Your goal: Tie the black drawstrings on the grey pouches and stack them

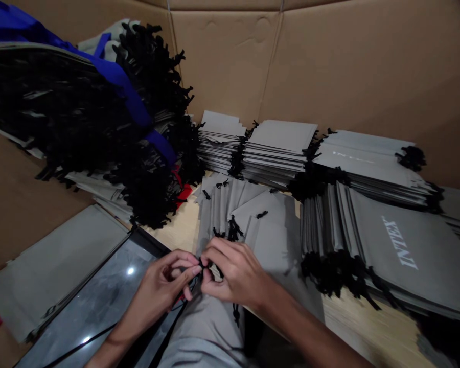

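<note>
Two bare hands meet just below the centre of the frame, over a piece of grey cloth that looks like a pouch. The left hand pinches a black cord between thumb and fingers, and the right hand closes its fingertips on the same spot from the other side. The step in hand looks like tying or tightening the cord; the next move seems to call for a firm pinch on each side and an even pull. Most of the cord is hidden by the fingers, so which way it points cannot be told. The cloth's long axis seems to run from the fingertips down towards the bottom edge, leaning slightly left; its lower end blends into grey clothing. A knotted black tail hangs downward beside it. Loose grey pouches lie just above the hands, and a printed stack fills the right of the frame.
</note>
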Motion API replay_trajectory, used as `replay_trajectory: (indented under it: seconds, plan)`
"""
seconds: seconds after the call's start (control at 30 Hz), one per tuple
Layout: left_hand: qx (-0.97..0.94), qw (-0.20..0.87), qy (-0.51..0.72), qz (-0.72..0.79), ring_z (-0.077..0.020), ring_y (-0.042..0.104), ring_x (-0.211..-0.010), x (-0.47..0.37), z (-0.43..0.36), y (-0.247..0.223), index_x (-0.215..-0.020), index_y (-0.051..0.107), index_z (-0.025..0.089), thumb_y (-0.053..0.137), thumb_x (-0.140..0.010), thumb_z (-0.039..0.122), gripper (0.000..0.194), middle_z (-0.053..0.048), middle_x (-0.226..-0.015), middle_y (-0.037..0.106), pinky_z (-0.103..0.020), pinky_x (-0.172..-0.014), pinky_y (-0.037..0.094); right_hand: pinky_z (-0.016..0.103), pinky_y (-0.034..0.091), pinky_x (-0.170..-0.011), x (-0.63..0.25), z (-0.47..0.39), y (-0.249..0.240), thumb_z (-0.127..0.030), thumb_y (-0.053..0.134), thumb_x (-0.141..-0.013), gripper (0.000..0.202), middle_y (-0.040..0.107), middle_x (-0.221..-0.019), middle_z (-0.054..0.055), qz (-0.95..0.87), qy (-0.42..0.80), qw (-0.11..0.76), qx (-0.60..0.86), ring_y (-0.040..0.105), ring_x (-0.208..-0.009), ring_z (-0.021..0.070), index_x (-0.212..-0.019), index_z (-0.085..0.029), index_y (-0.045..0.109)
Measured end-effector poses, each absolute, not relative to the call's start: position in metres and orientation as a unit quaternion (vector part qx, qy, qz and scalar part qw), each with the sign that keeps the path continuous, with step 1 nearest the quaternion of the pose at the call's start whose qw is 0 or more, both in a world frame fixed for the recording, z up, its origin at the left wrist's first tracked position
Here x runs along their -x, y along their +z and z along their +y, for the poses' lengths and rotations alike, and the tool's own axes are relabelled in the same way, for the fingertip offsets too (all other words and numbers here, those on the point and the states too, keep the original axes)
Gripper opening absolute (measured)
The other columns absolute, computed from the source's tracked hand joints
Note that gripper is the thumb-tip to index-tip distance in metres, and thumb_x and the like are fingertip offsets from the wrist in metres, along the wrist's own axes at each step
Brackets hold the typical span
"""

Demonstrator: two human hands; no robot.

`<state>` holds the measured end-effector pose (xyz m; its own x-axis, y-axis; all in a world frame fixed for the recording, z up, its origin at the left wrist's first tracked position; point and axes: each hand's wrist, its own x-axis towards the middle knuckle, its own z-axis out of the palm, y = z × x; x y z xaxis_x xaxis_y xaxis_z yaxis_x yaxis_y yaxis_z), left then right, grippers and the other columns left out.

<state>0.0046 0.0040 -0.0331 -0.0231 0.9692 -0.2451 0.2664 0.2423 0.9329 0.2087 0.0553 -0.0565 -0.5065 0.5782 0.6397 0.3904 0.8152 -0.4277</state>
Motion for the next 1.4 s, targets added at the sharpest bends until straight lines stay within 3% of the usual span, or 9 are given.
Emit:
replay_trajectory:
  seconds: [0.1, 0.33, 0.63, 0.83, 0.97, 1.03, 1.13, 1.23, 1.4]
  plan:
    - [-0.545, 0.461, 0.345, 0.609, -0.0096, 0.046, -0.037, -0.001, 0.004, -0.026, -0.099, 0.083, 0.018, 0.084, -0.087, 0.052, 0.037, 0.000, -0.051, 0.071, -0.018, -0.036, 0.033, 0.032, 0.038, -0.065, -0.208, 0.055, -0.058, -0.014, 0.059, -0.077, 0.019, 0.063, -0.087, -0.002, -0.856, 0.114, 0.418, 0.281, 0.061, -0.076, 0.0160, -0.093, -0.024, 0.062]
    - [-0.574, 0.454, 0.322, 0.601, -0.0089, 0.045, -0.038, 0.000, 0.010, -0.022, -0.093, 0.088, 0.019, 0.085, -0.085, 0.046, 0.028, 0.000, -0.051, 0.069, -0.018, -0.037, 0.029, 0.032, 0.034, -0.065, -0.210, 0.054, -0.058, -0.011, 0.060, -0.084, 0.014, 0.059, -0.079, -0.004, -0.861, 0.108, 0.427, 0.255, 0.055, -0.073, 0.0149, -0.084, -0.025, 0.057]
    - [-0.518, 0.527, 0.296, 0.605, -0.0088, 0.042, -0.037, 0.003, 0.012, -0.018, -0.108, 0.080, 0.018, 0.082, -0.086, 0.070, 0.056, 0.001, -0.055, 0.071, -0.017, -0.033, 0.033, 0.028, 0.042, -0.069, -0.211, 0.058, -0.052, -0.014, 0.062, -0.089, 0.013, 0.063, -0.088, -0.003, -0.838, 0.203, 0.419, 0.284, 0.061, -0.078, 0.0148, -0.091, -0.026, 0.060]
    - [-0.501, 0.523, 0.320, 0.611, -0.0080, 0.040, -0.034, 0.002, 0.011, -0.022, -0.106, 0.074, 0.018, 0.082, -0.084, 0.075, 0.062, 0.002, -0.051, 0.068, -0.015, -0.031, 0.031, 0.028, 0.046, -0.072, -0.210, 0.059, -0.052, -0.017, 0.065, -0.092, 0.013, 0.069, -0.093, -0.001, -0.826, 0.202, 0.442, 0.286, 0.064, -0.082, 0.0162, -0.102, -0.026, 0.064]
    - [-0.491, 0.506, 0.360, 0.611, -0.0132, 0.055, -0.038, 0.002, 0.009, -0.027, -0.118, 0.073, 0.021, 0.085, -0.081, 0.073, 0.066, 0.001, -0.058, 0.072, -0.016, -0.030, 0.033, 0.028, 0.047, -0.073, -0.211, 0.059, -0.051, -0.015, 0.065, -0.091, 0.015, 0.070, -0.093, -0.001, -0.823, 0.205, 0.449, 0.281, 0.065, -0.083, 0.0165, -0.101, -0.025, 0.065]
    - [-0.494, 0.509, 0.354, 0.609, -0.0135, 0.056, -0.038, 0.003, 0.009, -0.029, -0.124, 0.076, 0.020, 0.085, -0.081, 0.072, 0.068, 0.000, -0.058, 0.073, -0.016, -0.031, 0.035, 0.028, 0.047, -0.073, -0.211, 0.059, -0.051, -0.015, 0.065, -0.090, 0.015, 0.071, -0.092, -0.001, -0.822, 0.205, 0.454, 0.278, 0.065, -0.082, 0.0163, -0.101, -0.025, 0.065]
    - [-0.514, 0.498, 0.332, 0.614, -0.0084, 0.043, -0.035, 0.005, 0.009, -0.031, -0.115, 0.084, 0.017, 0.083, -0.085, 0.069, 0.059, -0.001, -0.055, 0.072, -0.017, -0.034, 0.033, 0.028, 0.047, -0.070, -0.210, 0.059, -0.051, -0.015, 0.065, -0.088, 0.015, 0.070, -0.090, -0.001, -0.824, 0.196, 0.454, 0.277, 0.064, -0.080, 0.0162, -0.100, -0.025, 0.066]
    - [-0.544, 0.456, 0.328, 0.624, -0.0081, 0.042, -0.035, 0.008, 0.010, -0.031, -0.109, 0.088, 0.019, 0.084, -0.087, 0.061, 0.047, 0.000, -0.055, 0.072, -0.018, -0.035, 0.031, 0.028, 0.045, -0.068, -0.209, 0.058, -0.052, -0.014, 0.063, -0.086, 0.016, 0.069, -0.088, -0.001, -0.833, 0.175, 0.443, 0.283, 0.064, -0.079, 0.0163, -0.098, -0.025, 0.066]
    - [-0.627, 0.371, 0.352, 0.588, -0.0106, 0.059, -0.047, 0.010, 0.011, -0.025, -0.095, 0.089, 0.025, 0.088, -0.088, 0.045, 0.021, -0.001, -0.072, 0.081, -0.018, -0.041, 0.039, 0.031, 0.039, -0.065, -0.208, 0.054, -0.055, -0.013, 0.062, -0.083, 0.017, 0.068, -0.085, -0.002, -0.853, 0.129, 0.414, 0.291, 0.063, -0.078, 0.0165, -0.095, -0.025, 0.065]
